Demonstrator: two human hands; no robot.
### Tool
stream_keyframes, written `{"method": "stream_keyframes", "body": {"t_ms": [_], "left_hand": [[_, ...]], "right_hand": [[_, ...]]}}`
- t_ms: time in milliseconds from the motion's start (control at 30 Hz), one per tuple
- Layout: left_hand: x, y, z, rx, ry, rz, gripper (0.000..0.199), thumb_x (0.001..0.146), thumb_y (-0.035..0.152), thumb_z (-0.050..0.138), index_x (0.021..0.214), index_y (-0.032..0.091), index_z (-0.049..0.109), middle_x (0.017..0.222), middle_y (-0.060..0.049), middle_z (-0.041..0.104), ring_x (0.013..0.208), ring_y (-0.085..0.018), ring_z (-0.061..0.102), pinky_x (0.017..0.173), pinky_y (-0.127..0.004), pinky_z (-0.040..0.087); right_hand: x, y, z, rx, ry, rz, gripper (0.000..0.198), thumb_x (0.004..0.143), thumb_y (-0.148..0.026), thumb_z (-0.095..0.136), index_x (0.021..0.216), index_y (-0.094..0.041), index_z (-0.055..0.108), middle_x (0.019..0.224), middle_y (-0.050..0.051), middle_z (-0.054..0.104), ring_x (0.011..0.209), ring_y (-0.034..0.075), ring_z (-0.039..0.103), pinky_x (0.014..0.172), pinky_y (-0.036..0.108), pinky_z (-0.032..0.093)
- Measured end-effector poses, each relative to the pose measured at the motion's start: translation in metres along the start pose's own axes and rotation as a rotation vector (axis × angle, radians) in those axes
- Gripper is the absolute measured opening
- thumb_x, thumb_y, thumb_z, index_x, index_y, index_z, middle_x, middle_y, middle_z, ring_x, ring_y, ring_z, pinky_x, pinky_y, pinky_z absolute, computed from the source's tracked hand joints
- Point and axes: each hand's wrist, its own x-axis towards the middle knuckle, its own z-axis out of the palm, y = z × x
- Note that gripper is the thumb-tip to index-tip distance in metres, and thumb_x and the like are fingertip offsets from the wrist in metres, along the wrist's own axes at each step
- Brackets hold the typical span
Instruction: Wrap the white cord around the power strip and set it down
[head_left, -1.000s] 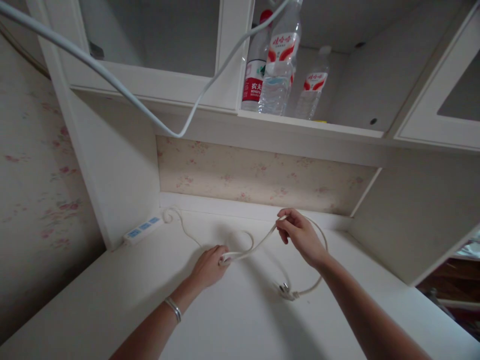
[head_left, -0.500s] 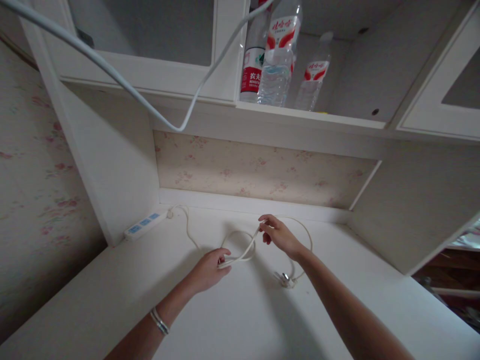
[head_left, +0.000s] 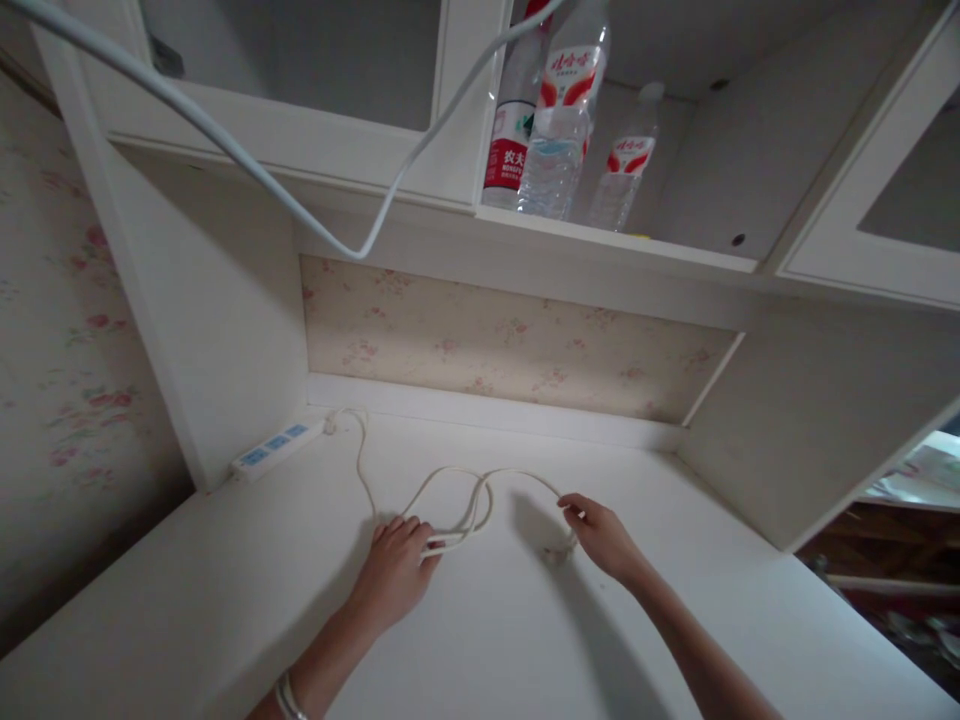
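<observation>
A thin white power cord [head_left: 489, 492] lies in loose loops on the white desk [head_left: 480, 640]. It runs back to a power strip [head_left: 276, 448] with blue socket faces at the left. My left hand [head_left: 399, 568] is closed over gathered loops of the cord, palm down near the desktop. On the right, my right hand [head_left: 600, 535] pinches the cord between thumb and fingers. Just left of those fingers the cord's plug [head_left: 556, 554] rests on the desk, partly blurred.
Above the desk, an open cabinet shelf [head_left: 622, 240] holds several plastic bottles [head_left: 559, 130]. A thick white cable [head_left: 247, 165] hangs across the upper left. Side panels [head_left: 217, 310] bound the desk on both sides, and floral wallpaper [head_left: 480, 340] shows behind.
My right hand has moved right and toward me along the cord, near the plug. My left hand has shifted slightly left and turned palm down over the loops. The view has tilted a little.
</observation>
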Motion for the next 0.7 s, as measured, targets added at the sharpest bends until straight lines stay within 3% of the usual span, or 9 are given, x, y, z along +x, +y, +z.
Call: {"method": "stream_keyframes", "body": {"t_ms": [67,133,300,367,433,567,700], "left_hand": [[-0.001,0.001,0.000,0.025,0.005,0.000,0.013,0.087,0.027,0.049,0.089,0.024,0.061,0.095,-0.003,0.062,0.097,-0.022,0.052,0.081,-0.034,0.031],[-0.002,0.001,0.000,0.050,0.011,-0.005,0.013,0.087,0.029,0.049,0.090,0.024,0.061,0.097,-0.004,0.061,0.099,-0.023,0.050,0.082,-0.035,0.030],[-0.003,-0.002,0.001,0.094,-0.004,-0.034,0.013,0.082,0.029,0.054,0.093,0.023,0.060,0.102,-0.006,0.058,0.102,-0.025,0.047,0.083,-0.037,0.029],[-0.004,-0.004,0.002,0.109,-0.007,-0.041,0.013,0.083,0.027,0.054,0.094,0.023,0.059,0.102,-0.006,0.058,0.102,-0.025,0.047,0.084,-0.037,0.029],[-0.004,-0.005,0.004,0.134,-0.006,-0.041,0.012,0.084,0.027,0.052,0.095,0.023,0.058,0.102,-0.006,0.057,0.101,-0.025,0.047,0.084,-0.037,0.030],[-0.003,-0.009,0.006,0.191,-0.013,-0.040,0.012,0.086,0.027,0.051,0.093,0.021,0.058,0.103,-0.007,0.057,0.102,-0.025,0.048,0.083,-0.037,0.033],[-0.001,-0.016,0.004,0.167,-0.072,-0.014,0.013,0.087,0.029,0.050,0.090,0.021,0.060,0.097,-0.007,0.061,0.096,-0.023,0.054,0.081,-0.034,0.036]], "right_hand": [[-0.006,0.021,0.003,-0.079,-0.068,-0.113,0.032,0.080,-0.022,0.045,0.105,-0.022,0.064,0.110,0.009,0.061,0.089,0.020,0.061,0.081,0.032,0.046],[-0.013,0.034,0.008,-0.140,-0.140,-0.174,0.033,0.079,-0.022,0.047,0.106,-0.026,0.065,0.120,0.008,0.058,0.098,0.022,0.059,0.088,0.034,0.044],[-0.024,0.030,0.007,-0.093,-0.134,-0.197,0.025,0.086,-0.039,0.046,0.087,-0.027,0.068,0.097,0.006,0.066,0.093,0.025,0.059,0.084,0.037,0.045],[-0.026,0.020,-0.003,0.046,-0.016,-0.154,0.028,0.086,-0.045,0.046,0.084,-0.025,0.065,0.088,0.006,0.066,0.085,0.023,0.059,0.079,0.035,0.047],[-0.023,0.010,-0.019,0.221,0.197,-0.071,0.029,0.086,-0.047,0.048,0.084,-0.022,0.063,0.081,0.005,0.064,0.078,0.020,0.059,0.075,0.032,0.047],[-0.006,-0.003,-0.054,0.795,0.649,-0.041,0.026,0.081,-0.047,0.058,0.083,-0.021,0.059,0.083,0.000,0.060,0.067,0.010,0.056,0.069,0.024,0.049],[0.017,0.008,-0.072,1.177,0.851,-0.013,0.022,0.074,-0.038,0.068,0.078,-0.019,0.056,0.081,-0.003,0.059,0.058,0.003,0.053,0.071,0.019,0.051]]}}
